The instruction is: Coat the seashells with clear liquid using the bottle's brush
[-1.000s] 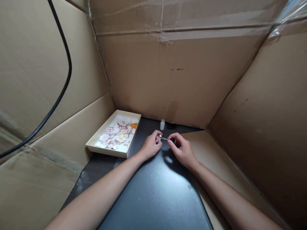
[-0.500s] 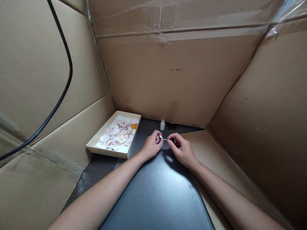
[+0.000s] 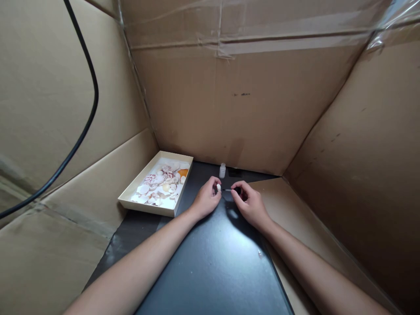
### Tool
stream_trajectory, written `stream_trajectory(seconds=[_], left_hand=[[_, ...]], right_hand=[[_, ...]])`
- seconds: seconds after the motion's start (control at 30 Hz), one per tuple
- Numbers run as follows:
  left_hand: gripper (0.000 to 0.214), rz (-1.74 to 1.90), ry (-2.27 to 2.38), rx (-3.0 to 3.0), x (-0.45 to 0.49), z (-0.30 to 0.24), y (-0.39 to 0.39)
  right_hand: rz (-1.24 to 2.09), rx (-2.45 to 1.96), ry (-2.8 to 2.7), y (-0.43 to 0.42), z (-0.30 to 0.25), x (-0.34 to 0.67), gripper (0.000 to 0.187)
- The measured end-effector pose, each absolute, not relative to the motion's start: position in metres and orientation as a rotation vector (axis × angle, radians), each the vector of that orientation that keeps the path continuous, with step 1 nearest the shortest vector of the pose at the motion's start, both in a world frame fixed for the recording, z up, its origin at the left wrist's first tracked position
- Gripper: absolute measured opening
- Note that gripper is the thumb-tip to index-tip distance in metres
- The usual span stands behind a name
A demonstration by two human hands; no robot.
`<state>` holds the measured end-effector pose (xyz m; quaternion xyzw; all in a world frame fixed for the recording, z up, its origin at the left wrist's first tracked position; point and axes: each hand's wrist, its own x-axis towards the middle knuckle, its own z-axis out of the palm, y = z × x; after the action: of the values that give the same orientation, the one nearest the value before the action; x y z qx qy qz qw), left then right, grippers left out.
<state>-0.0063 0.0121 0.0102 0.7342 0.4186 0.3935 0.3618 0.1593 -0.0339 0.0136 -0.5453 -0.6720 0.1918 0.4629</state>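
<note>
Between the thumb and fingers of my left hand [image 3: 208,197] is a small white seashell [image 3: 218,187]. My right hand [image 3: 250,202] pinches a thin brush [image 3: 226,190] by its dark handle, mostly hidden by the fingers. The brush tip points left at the shell, with a slight gap between them. Just beyond both hands, a small glass bottle [image 3: 222,171] with whitish contents stands upright and uncapped on the dark table [image 3: 210,262]. To the left, a shallow cream tray [image 3: 147,211] holds several seashells [image 3: 166,180], some white, some reddish-striped, one orange.
Cardboard walls [image 3: 210,109] close in the back and both sides. A flat cardboard piece [image 3: 275,197] lies along the table's right side. A black cable [image 3: 93,100] hangs down at the left. A small dark object [image 3: 234,173] lies right of the bottle.
My right hand has drawn the brush a little to the right, off the shell. The shell has turned in my left fingers and shows a rounder white side. Bottle and tray have stayed put.
</note>
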Motion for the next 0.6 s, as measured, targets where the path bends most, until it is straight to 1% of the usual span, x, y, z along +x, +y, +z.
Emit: stream_trajectory(seconds=[0.07, 0.23, 0.43, 0.6], left_hand=[[0.017, 1.009, 1.061, 1.896, -0.0064, 0.0106, 0.012], [0.018, 1.047, 1.042, 1.977, -0.0066, 0.007, 0.0138], [0.025, 1.043, 1.05, 2.019, -0.0068, 0.0076, 0.0137], [0.026, 1.043, 1.051, 2.05, -0.0071, 0.0091, 0.0131]], right_hand=[[0.456, -1.345, -1.626, -0.033, 0.0128, 0.1598, 0.017], [0.56, -1.244, -1.645, -0.0339, 0.0132, 0.158, 0.021], [0.418, -1.336, -1.68, -0.0357, 0.0179, 0.1575, 0.015], [0.5, -1.243, -1.705, -0.0373, 0.0195, 0.1562, 0.019]])
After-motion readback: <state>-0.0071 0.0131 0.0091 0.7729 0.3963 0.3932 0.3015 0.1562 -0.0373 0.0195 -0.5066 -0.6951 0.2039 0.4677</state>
